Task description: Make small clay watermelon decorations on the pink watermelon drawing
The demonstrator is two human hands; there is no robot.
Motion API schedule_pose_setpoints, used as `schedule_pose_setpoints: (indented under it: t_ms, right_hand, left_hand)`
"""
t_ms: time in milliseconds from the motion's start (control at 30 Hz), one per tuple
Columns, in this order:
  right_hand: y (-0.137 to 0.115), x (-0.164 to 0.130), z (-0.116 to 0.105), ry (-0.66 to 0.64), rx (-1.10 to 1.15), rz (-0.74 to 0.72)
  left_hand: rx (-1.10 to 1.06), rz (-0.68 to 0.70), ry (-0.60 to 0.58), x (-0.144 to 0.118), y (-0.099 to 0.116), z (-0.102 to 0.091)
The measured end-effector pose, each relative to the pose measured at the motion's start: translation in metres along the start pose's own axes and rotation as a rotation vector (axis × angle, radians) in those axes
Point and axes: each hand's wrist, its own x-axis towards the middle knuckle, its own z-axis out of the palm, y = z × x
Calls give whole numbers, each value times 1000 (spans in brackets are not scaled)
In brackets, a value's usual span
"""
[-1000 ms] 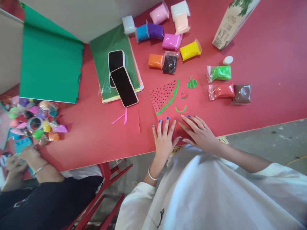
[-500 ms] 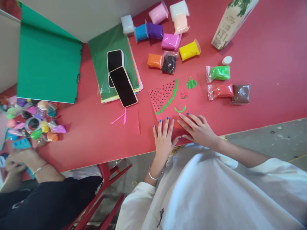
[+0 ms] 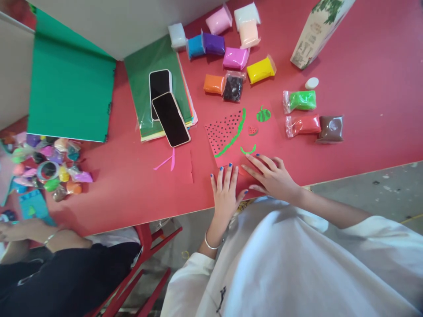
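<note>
My left hand [image 3: 225, 191] lies flat at the lower edge of a red sheet [image 3: 276, 145], fingers stretched out and apart. My right hand [image 3: 276, 178] is also spread open, its fingertips on the sheet just below a green curved strip [image 3: 248, 150]. Some reddish material [image 3: 243, 171] shows beside the right fingers; what it is I cannot make out. Higher on the sheet are a large watermelon slice [image 3: 228, 132] with black dots and a green rind, a tiny slice [image 3: 253, 130], and a small striped whole watermelon [image 3: 263, 115]. Neither hand appears to hold anything.
Several clay packets [image 3: 235, 58] lie beyond the sheet; green [image 3: 302, 100], red [image 3: 306, 124] and brown [image 3: 331, 128] ones lie right, near a carton [image 3: 313, 39]. Two phones [image 3: 171, 119] rest on a folder [image 3: 139, 83] beside pink tools [image 3: 172, 160]. A co-worker's hands [image 3: 26, 231] are at left.
My right hand has slid slightly left and up, while my left hand stays almost in place. The co-worker's hands have moved down and left, uncovering more of a teal piece.
</note>
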Motion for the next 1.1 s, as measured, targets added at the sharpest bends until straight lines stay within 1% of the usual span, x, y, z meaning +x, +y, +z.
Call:
schedule_pose_setpoints:
  t_ms: [200,367,533,700,867,1033,1100]
  right_hand:
    - [-1,-1,-1,-5,10,19]
    - [-2,-4,-1,-1,60,42]
    - [-4,-7,2,34,98,44]
    - [-6,-9,5,64,140,32]
    - [-4,-15,8,88,185,32]
    - [-4,-16,9,92,190,26]
    - [-5,-15,9,90,187,22]
  left_hand:
    - [1,2,10,0,0,-1]
    - [-4,18,15,4,-2,-4]
    - [-15,53,24,11,0,-6]
    - [-17,32,84,14,5,-4]
    - [-43,0,155,8,4,-1]
    - [-15,12,104,6,4,-1]
    - [10,15,107,8,5,-2]
